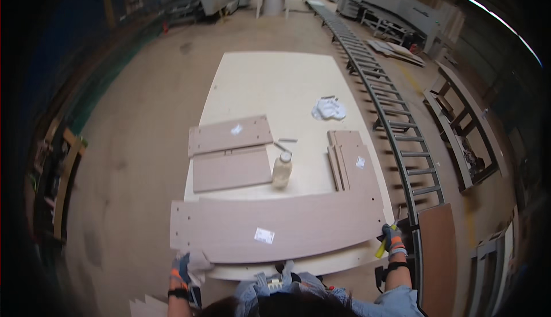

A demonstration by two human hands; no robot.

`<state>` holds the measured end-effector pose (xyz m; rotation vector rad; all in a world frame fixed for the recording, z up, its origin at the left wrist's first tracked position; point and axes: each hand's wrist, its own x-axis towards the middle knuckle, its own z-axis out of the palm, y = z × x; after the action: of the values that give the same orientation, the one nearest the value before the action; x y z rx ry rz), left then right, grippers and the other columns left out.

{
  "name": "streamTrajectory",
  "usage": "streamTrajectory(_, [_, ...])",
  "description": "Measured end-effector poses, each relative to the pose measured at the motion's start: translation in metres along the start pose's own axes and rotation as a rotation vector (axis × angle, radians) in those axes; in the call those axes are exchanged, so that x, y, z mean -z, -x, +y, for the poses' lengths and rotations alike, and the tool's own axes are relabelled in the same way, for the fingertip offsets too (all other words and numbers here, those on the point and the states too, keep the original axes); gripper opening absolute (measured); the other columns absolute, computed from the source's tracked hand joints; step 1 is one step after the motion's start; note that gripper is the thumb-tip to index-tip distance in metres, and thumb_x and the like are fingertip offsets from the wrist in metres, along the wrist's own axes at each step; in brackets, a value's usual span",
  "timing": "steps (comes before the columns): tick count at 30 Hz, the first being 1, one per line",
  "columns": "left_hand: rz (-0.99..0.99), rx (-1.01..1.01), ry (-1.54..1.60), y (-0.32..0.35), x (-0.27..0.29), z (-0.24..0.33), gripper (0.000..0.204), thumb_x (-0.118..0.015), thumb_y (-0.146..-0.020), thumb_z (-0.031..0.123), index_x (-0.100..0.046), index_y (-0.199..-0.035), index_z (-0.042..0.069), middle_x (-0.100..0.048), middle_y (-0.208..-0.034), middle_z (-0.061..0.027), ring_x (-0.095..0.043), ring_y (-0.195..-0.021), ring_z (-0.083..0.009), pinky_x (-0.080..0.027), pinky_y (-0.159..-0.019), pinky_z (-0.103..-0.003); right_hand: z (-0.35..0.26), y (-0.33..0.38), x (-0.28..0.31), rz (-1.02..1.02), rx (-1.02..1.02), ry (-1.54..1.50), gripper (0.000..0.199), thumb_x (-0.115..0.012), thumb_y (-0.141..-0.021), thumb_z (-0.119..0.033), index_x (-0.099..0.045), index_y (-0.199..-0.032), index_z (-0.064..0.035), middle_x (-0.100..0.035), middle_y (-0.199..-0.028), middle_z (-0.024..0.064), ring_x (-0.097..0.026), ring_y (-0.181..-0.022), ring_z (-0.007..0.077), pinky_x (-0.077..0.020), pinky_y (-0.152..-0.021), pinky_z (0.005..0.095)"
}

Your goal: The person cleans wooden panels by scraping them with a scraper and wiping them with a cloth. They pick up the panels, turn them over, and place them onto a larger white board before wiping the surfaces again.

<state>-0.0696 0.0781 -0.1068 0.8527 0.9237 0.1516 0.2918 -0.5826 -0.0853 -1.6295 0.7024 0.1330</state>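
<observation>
A long brown board (275,225) with a white label lies across the near end of a pale work table (275,82). My left hand (181,269), in a grey and orange glove, grips the board's near left corner. My right hand (391,238), gloved the same way, is at the board's right end and holds a tool with a yellow handle (381,249). Two shorter brown panels (229,135) (231,170) lie side by side beyond the board. A small pale bottle (282,169) stands between them and a stack of narrow panels (350,159).
A crumpled white bag (329,109) lies further up the table. A long roller conveyor (390,104) runs along the table's right side. A reddish-brown panel (438,254) leans at the near right. Wooden frames (465,127) stand on the right, a wooden rack (66,179) on the left.
</observation>
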Motion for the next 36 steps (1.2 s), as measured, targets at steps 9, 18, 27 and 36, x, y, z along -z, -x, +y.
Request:
streamTrajectory(9, [0.340,-0.406,-0.456,0.016,-0.024,0.054,0.025,-0.061,-0.077,0.012,-0.058,-0.100,0.001,-0.061,-0.089,-0.0092,-0.058,-0.079,-0.0193,-0.049,-0.066,-0.033,-0.048,0.045,-0.007,0.007,0.232,0.093,0.019,-0.066,-0.078,-0.014,-0.052,-0.087,-0.0041,-0.057,-0.074,0.0067,-0.059,-0.055,0.0166,-0.0562,-0.049,0.0314])
streamTrajectory(18, [0.255,-1.002,-1.696,0.040,0.003,0.123,0.021,-0.051,-0.084,0.024,-0.049,-0.075,0.006,-0.053,-0.072,-0.0125,-0.050,-0.061,-0.0261,-0.042,-0.055,-0.038,-0.123,0.078,-0.023,-0.066,0.331,0.238,0.017,-0.064,-0.078,-0.014,-0.054,-0.085,-0.0019,-0.057,-0.067,0.0072,-0.057,-0.050,0.0152,-0.0535,-0.044,0.0297])
streamTrajectory(27, [0.160,-0.766,-1.084,0.006,-0.076,0.196,0.021,-0.054,-0.084,0.022,-0.054,-0.074,0.003,-0.056,-0.071,-0.0037,-0.050,-0.068,-0.0120,-0.042,-0.061,-0.031,-0.162,0.030,-0.074,-0.507,0.268,-0.157,0.019,-0.068,-0.080,-0.017,-0.054,-0.088,-0.0071,-0.053,-0.065,0.0024,-0.056,-0.054,0.0116,-0.0450,-0.044,0.0240])
streamTrajectory(36, [0.220,-0.372,-0.765,-0.036,-0.092,0.226,0.023,-0.061,-0.082,0.026,-0.056,-0.075,0.005,-0.056,-0.067,-0.0023,-0.051,-0.060,-0.0126,-0.043,-0.053,-0.031,-0.162,0.033,-0.098,-0.375,0.333,0.004,0.023,-0.067,-0.082,-0.018,-0.050,-0.092,-0.0073,-0.055,-0.068,0.0025,-0.058,-0.054,0.0121,-0.0477,-0.046,0.0252])
